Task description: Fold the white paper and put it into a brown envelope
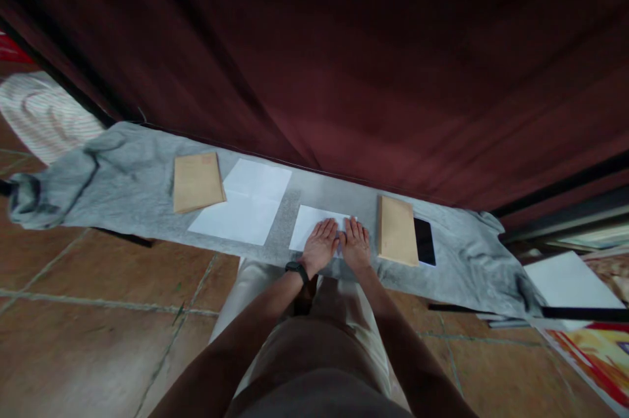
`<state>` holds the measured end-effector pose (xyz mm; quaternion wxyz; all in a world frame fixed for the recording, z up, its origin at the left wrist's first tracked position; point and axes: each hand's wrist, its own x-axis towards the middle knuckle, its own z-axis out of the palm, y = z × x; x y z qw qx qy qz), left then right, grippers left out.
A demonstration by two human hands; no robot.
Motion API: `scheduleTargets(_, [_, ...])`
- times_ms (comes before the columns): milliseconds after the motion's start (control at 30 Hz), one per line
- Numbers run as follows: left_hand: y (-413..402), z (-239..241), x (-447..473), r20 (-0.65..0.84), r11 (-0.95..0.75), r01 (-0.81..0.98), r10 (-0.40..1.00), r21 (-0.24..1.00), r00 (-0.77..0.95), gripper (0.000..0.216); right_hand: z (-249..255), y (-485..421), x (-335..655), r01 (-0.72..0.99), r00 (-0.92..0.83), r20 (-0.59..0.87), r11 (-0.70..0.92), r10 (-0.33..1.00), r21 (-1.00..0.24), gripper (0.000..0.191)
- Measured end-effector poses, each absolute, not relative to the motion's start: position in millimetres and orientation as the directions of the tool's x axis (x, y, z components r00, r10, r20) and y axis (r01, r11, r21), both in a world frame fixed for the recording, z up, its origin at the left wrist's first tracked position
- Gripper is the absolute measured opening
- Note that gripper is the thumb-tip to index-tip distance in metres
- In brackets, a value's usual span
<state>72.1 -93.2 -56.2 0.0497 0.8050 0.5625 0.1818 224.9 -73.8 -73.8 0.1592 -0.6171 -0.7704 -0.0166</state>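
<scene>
My left hand (321, 244), with a black watch on the wrist, and my right hand (354, 242) lie flat side by side, fingers stretched out, on a small folded white sheet of paper (308, 221). The sheet rests on a grey cloth (132, 175) spread over a long narrow surface. A brown envelope (397, 230) lies just right of my right hand. A larger white sheet with fold creases (246, 202) lies to the left of my left hand, and a second brown envelope (197, 181) lies beyond it.
A black phone (424, 241) lies beside the right envelope. A dark red curtain (344, 64) hangs behind the surface. Tiled floor (98, 313) is below. White paper (565, 282) and a colourful print (594, 352) lie at the right; striped fabric (44, 116) at the left.
</scene>
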Motion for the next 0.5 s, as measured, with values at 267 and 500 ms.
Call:
scheduleTargets(267, [-70, -54, 34, 0.182, -0.267, 0.921, 0.958, 0.284, 0.222, 0.058, -74, -74, 226, 0.960, -0.181, 0.275, 0.230, 0.944, -0.159, 0.055])
scheduleTargets(500, [-74, -53, 4, 0.173, -0.150, 0.951, 0.979, 0.270, 0.105, 0.062, -74, -75, 226, 0.958, -0.169, 0.278, 0.224, 0.946, -0.180, 0.055])
